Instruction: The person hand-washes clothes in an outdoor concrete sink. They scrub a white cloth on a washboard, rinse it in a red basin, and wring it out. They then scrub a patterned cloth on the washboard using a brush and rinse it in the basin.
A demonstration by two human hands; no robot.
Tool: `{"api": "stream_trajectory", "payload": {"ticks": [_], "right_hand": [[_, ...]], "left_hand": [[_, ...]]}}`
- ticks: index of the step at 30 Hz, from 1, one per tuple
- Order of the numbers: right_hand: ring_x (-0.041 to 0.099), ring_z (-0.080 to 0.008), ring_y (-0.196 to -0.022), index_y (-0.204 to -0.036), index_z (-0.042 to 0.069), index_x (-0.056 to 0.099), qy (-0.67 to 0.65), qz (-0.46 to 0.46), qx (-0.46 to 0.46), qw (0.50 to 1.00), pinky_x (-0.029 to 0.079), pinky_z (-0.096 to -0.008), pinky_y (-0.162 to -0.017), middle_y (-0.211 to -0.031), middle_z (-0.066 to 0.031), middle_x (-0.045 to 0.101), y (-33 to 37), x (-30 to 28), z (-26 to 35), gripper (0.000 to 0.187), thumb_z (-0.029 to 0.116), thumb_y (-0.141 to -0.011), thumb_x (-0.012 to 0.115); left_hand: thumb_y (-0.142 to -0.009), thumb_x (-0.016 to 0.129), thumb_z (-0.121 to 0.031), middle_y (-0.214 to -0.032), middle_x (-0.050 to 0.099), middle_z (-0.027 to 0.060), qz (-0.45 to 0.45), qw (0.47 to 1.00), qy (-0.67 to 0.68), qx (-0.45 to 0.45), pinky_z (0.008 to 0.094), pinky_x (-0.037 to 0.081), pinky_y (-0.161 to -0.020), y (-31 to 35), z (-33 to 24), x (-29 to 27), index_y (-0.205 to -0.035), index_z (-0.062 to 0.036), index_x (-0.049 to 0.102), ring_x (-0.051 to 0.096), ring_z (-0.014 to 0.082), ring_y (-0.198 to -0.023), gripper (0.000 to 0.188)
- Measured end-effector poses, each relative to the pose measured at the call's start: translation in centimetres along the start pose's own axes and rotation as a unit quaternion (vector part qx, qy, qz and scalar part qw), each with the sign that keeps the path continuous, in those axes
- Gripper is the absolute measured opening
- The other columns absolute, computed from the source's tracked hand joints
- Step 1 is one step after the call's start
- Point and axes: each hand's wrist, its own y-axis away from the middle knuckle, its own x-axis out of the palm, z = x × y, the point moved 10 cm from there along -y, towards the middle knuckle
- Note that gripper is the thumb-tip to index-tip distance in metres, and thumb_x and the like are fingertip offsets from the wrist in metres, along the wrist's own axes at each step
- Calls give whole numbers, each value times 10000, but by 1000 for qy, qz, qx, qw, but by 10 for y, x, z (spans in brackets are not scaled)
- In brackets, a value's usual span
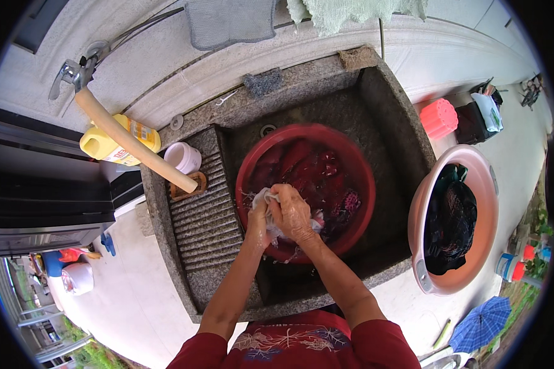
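Observation:
Both of my hands are together over the near left part of a red basin [367, 165]. Bunched between them is a wet white cloth [273, 232], its lower folds hanging toward the water. My left hand [258, 222] grips it from the left, fingers closed. My right hand [293, 213] is wrapped round it from the right and hides part of it. Dark red clothes [308, 163] soak in the basin's water, along with a purple patterned piece [349, 202]. The basin stands inside a grey stone sink [395, 203].
A ribbed washboard [206, 224] forms the sink's left side; a brush [189, 186] and white cup [183, 158] sit there. Above hangs a beige hose [126, 138] beside a yellow jug [120, 140]. At right, a pink tub [483, 246] holds dark clothes [452, 221].

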Motion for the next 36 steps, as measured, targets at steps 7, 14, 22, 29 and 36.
{"api": "stream_trajectory", "payload": {"ticks": [7,14,22,29,36], "right_hand": [[612,-318,-903,-1070,72,586,-87,185,208,957,479,-397,-784,-918,-175,640,14,1,-68,277,240,-853,547],[465,-348,-1108,-1183,197,588,-21,345,88,934,394,-445,-963,-1151,-158,533,82,53,-84,380,222,-806,542],[591,-315,-927,-994,113,631,-44,336,148,929,504,-427,-805,-989,-79,630,76,28,-94,318,144,-679,655],[644,-182,-788,-800,31,552,-527,97,173,826,589,-342,-641,-845,-66,618,-14,-115,18,84,5,-735,505],[431,-56,-613,-809,40,518,-385,-76,26,920,338,-200,-549,-732,14,518,-58,-241,125,122,27,-694,482]], "left_hand": [[-796,710,-162,-1031,653,84,108,937,-325,-69,287,493,-814,52,-16,-2,-1106,12,602,624,149,-921,372],[-762,671,-56,-946,666,51,115,955,-265,71,245,475,-760,92,-54,-4,-1052,16,625,609,101,-821,302],[-703,620,-62,-892,664,59,104,974,-152,129,269,471,-782,141,-106,2,-1035,33,619,617,137,-807,345],[-847,597,-31,-1056,644,81,173,975,-54,130,327,502,-851,160,-126,24,-1145,3,576,619,167,-967,300],[-868,605,-54,-1099,628,95,216,937,-67,267,291,477,-879,206,-169,91,-1173,-1,564,604,163,-1009,312]]}}
